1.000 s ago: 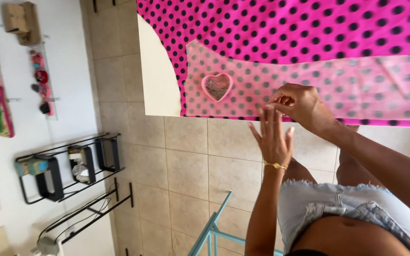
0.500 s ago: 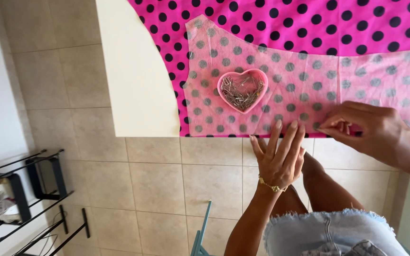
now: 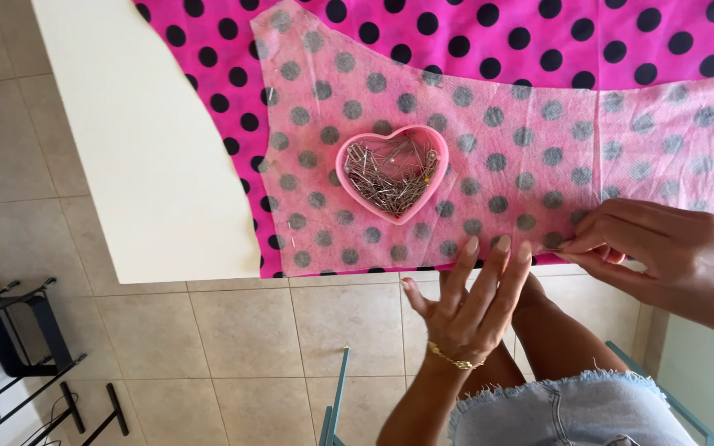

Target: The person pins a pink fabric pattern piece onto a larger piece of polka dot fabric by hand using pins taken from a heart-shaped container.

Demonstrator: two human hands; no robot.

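Pattern sheet (image 3: 489, 157) laid on spotted fabric (image 3: 621, 41); right hand (image 3: 663, 248) pinches its lower edge, left hand (image 3: 468, 301) open, flat beside it. Pins visible only in the heart dish (image 3: 392, 172).

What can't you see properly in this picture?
- Head view: what the right hand pinches at the edge of the see-through pattern sheet is hidden by its own fingers.
- The spotted pink cloth runs off the top and right edges.
- The pins in the heart-shaped dish are too small to count.
- The left hand covers part of the table edge.
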